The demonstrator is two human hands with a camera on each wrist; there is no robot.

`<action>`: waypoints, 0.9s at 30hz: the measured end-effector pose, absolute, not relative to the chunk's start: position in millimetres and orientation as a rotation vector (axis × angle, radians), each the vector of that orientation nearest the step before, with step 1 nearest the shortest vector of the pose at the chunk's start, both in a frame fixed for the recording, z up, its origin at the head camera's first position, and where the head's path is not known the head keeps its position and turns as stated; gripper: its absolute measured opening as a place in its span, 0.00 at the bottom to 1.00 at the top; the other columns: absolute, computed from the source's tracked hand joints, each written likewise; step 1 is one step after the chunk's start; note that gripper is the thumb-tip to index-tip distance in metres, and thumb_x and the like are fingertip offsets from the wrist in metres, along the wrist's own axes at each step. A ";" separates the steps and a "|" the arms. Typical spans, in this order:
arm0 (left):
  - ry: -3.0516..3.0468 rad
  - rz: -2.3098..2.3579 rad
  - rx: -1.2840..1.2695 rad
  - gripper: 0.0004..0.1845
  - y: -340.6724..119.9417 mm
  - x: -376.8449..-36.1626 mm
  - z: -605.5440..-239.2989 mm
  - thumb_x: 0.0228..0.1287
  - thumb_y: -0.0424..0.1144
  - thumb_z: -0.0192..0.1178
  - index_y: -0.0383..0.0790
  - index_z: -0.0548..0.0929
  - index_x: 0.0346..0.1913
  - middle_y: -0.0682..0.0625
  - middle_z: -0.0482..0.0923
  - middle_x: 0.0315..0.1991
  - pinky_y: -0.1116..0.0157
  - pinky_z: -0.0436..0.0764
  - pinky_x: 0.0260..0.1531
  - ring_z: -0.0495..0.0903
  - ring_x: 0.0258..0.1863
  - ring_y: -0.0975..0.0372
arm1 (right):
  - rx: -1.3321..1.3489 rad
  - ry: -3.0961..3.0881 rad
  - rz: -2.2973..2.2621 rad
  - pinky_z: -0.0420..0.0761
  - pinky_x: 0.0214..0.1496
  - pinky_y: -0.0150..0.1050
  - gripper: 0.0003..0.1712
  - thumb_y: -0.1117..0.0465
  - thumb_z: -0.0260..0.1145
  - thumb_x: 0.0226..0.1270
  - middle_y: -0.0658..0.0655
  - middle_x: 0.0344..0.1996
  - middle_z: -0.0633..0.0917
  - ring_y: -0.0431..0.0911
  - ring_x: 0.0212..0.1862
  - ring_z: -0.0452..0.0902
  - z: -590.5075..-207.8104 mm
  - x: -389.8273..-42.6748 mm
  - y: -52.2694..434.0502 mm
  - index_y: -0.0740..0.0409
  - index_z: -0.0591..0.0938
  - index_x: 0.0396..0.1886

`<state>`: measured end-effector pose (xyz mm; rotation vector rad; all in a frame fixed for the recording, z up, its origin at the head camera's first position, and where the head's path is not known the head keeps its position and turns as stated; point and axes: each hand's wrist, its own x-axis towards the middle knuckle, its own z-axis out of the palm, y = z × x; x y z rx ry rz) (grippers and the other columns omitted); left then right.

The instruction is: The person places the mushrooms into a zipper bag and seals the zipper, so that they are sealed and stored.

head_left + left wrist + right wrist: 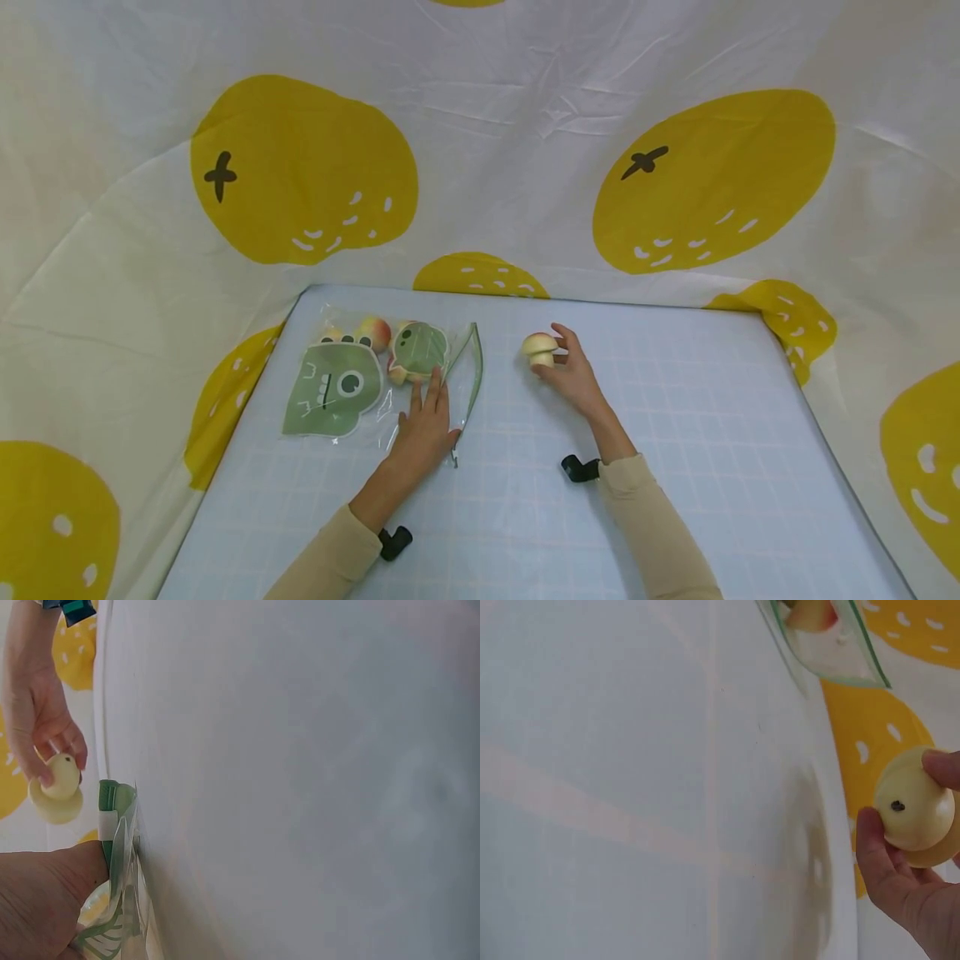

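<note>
In the head view my right hand point(576, 379) pinches a toy mushroom point(539, 348) between thumb and fingers, above the table. Its cap is cream with a reddish top, and its stem points down. The right wrist view shows a small dark mark on the underside of the mushroom point(915, 814). My left hand point(425, 429) rests with extended fingers on a clear zip bag point(386, 421) printed with green cartoon monsters. Its thumb lies by the bag's green-edged mouth, whose two strips stand apart. Peach-coloured toy produce point(375, 332) shows inside the bag, partly hidden by the print.
A pale blue checked cloth point(675, 400) covers the table. Behind and beside it hangs a white curtain point(510, 167) with large yellow fruit prints. Black wrist-camera mounts point(579, 468) sit at both cuffs.
</note>
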<state>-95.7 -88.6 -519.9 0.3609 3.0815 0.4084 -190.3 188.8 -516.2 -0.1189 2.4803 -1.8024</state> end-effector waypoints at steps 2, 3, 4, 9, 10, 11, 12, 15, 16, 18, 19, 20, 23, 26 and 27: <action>3.082 0.405 0.361 0.49 -88.6 -95.5 -519.9 0.60 0.46 0.73 0.25 0.58 0.75 0.38 0.43 0.80 0.32 0.74 0.47 0.51 0.73 0.35 | -0.129 2.465 -1.814 0.79 0.50 0.48 0.50 0.63 0.75 0.62 0.65 0.64 0.71 0.60 0.57 0.74 -516.1 -189.2 187.1 0.49 0.58 0.78; 3.084 0.403 0.362 0.49 -88.5 -95.5 -520.0 0.60 0.46 0.73 0.25 0.58 0.74 0.38 0.43 0.80 0.32 0.74 0.47 0.51 0.73 0.35 | -0.132 2.456 -1.820 0.79 0.50 0.48 0.50 0.63 0.75 0.61 0.65 0.64 0.71 0.60 0.57 0.74 -516.0 -188.7 186.1 0.49 0.58 0.78; 3.086 0.403 0.364 0.49 -88.4 -95.6 -520.2 0.60 0.46 0.73 0.25 0.58 0.75 0.38 0.43 0.80 0.32 0.74 0.47 0.51 0.73 0.35 | -0.137 2.450 -1.822 0.78 0.51 0.48 0.51 0.64 0.75 0.62 0.65 0.64 0.71 0.60 0.57 0.74 -515.6 -188.1 185.0 0.49 0.57 0.79; 3.097 0.401 0.377 0.49 -88.5 -96.1 -522.0 0.60 0.46 0.73 0.24 0.58 0.74 0.38 0.43 0.80 0.32 0.75 0.46 0.51 0.73 0.35 | -0.178 2.420 -1.814 0.78 0.51 0.48 0.51 0.65 0.74 0.63 0.69 0.66 0.69 0.63 0.57 0.73 -506.9 -182.2 176.7 0.54 0.55 0.79; 3.100 0.400 0.380 0.49 -88.8 -96.0 -522.5 0.60 0.46 0.73 0.24 0.58 0.74 0.38 0.43 0.79 0.32 0.75 0.46 0.51 0.73 0.35 | -0.189 2.417 -1.807 0.78 0.50 0.47 0.51 0.66 0.73 0.63 0.70 0.66 0.69 0.64 0.57 0.73 -502.2 -179.7 174.3 0.56 0.54 0.79; 3.102 0.394 0.383 0.49 -88.9 -96.0 -522.9 0.60 0.47 0.73 0.24 0.58 0.74 0.38 0.43 0.79 0.32 0.75 0.46 0.52 0.73 0.35 | -0.200 2.411 -1.802 0.78 0.50 0.47 0.51 0.67 0.73 0.63 0.71 0.66 0.69 0.64 0.57 0.73 -497.7 -177.5 171.9 0.57 0.54 0.79; 3.104 0.392 0.385 0.49 -89.0 -95.9 -523.2 0.60 0.47 0.73 0.24 0.58 0.74 0.38 0.44 0.79 0.32 0.75 0.45 0.52 0.73 0.35 | -0.212 2.406 -1.798 0.78 0.49 0.46 0.50 0.67 0.73 0.64 0.72 0.66 0.69 0.64 0.57 0.73 -493.0 -174.9 169.4 0.59 0.54 0.79; 3.104 0.391 0.384 0.49 -89.3 -96.2 -523.7 0.60 0.47 0.73 0.24 0.58 0.74 0.38 0.43 0.79 0.32 0.75 0.45 0.52 0.73 0.35 | -0.235 2.400 -1.781 0.79 0.48 0.44 0.49 0.68 0.72 0.64 0.73 0.65 0.69 0.64 0.57 0.74 -481.2 -169.1 160.9 0.63 0.54 0.78; 3.101 0.394 0.382 0.49 -89.3 -96.1 -523.8 0.60 0.47 0.73 0.24 0.58 0.74 0.38 0.43 0.79 0.32 0.75 0.46 0.51 0.73 0.35 | -0.239 2.397 -1.780 0.79 0.48 0.44 0.49 0.68 0.72 0.64 0.72 0.66 0.69 0.64 0.57 0.74 -480.9 -168.6 158.8 0.62 0.55 0.78; 3.095 0.400 0.376 0.49 -89.1 -96.2 -523.6 0.60 0.47 0.73 0.24 0.58 0.74 0.38 0.43 0.79 0.32 0.75 0.46 0.51 0.73 0.35 | -0.251 2.381 -1.789 0.79 0.48 0.45 0.49 0.67 0.72 0.64 0.72 0.66 0.69 0.65 0.57 0.74 -487.6 -171.0 155.4 0.61 0.55 0.78; 3.092 0.403 0.373 0.49 -88.9 -96.2 -523.4 0.60 0.47 0.73 0.24 0.58 0.74 0.38 0.43 0.79 0.32 0.75 0.46 0.51 0.73 0.35 | -0.259 2.377 -1.792 0.79 0.48 0.46 0.49 0.67 0.72 0.64 0.72 0.66 0.69 0.65 0.57 0.73 -492.5 -172.8 153.8 0.61 0.55 0.79; 3.091 0.405 0.371 0.49 -88.7 -96.4 -523.4 0.60 0.47 0.73 0.24 0.58 0.74 0.38 0.43 0.79 0.32 0.75 0.46 0.50 0.73 0.35 | -0.263 2.378 -1.792 0.79 0.48 0.47 0.50 0.66 0.73 0.64 0.71 0.67 0.69 0.65 0.58 0.73 -497.8 -174.5 152.4 0.59 0.55 0.79; 3.084 0.423 0.359 0.49 -88.5 -96.3 -522.6 0.60 0.47 0.73 0.24 0.58 0.74 0.38 0.44 0.79 0.32 0.75 0.46 0.50 0.73 0.35 | -0.279 2.381 -1.796 0.79 0.48 0.48 0.50 0.64 0.74 0.63 0.70 0.67 0.69 0.64 0.57 0.73 -513.6 -180.4 147.9 0.56 0.56 0.79; 3.082 0.423 0.351 0.50 -88.7 -96.4 -521.8 0.60 0.47 0.73 0.25 0.58 0.74 0.38 0.44 0.79 0.32 0.75 0.46 0.50 0.73 0.35 | -0.301 2.401 -1.787 0.80 0.46 0.47 0.50 0.63 0.75 0.62 0.68 0.65 0.71 0.61 0.56 0.75 -518.7 -181.4 140.9 0.55 0.58 0.78; 3.085 0.419 0.351 0.50 -88.9 -96.3 -521.7 0.60 0.47 0.73 0.25 0.58 0.74 0.38 0.44 0.79 0.32 0.75 0.46 0.50 0.73 0.35 | -0.313 2.400 -1.789 0.80 0.46 0.47 0.50 0.62 0.75 0.62 0.68 0.64 0.72 0.61 0.55 0.75 -518.7 -181.1 138.2 0.55 0.58 0.78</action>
